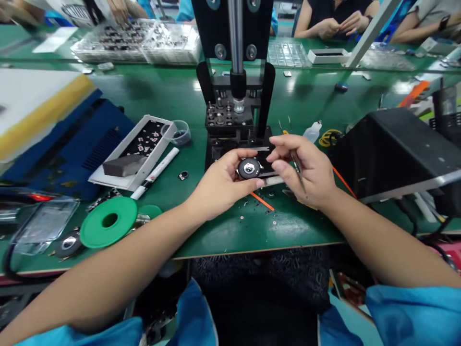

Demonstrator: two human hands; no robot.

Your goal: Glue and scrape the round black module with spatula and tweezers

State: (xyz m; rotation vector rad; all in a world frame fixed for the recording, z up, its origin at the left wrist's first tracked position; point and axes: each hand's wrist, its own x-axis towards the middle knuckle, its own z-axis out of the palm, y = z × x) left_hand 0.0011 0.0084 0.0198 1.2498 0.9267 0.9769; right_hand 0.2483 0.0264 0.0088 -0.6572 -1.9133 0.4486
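Near the bench's (205,234) front edge, our left hand (223,185) is pinching a disc (249,168), our right hand (312,170) is gripping tweezers (298,169); lettered cloth (291,263) is showing below.

The glossy green worktop (223,238) carries a black press (230,117), the landmark for the rest. Left of the press lie a white tray (155,157), a round clear cup (182,133) touching or overlapping its far end, a white marker (160,169) alongside the tray and, nearer the press, a small black disc (183,175). Farther left and nearer the front edge is a green spool (95,223). In front of the press, an orange strip (262,201) lies among scattered tiny parts (242,217). Right of it are a dropper bottle (312,130), a yellow coil (328,138) and a large black casing (392,144).
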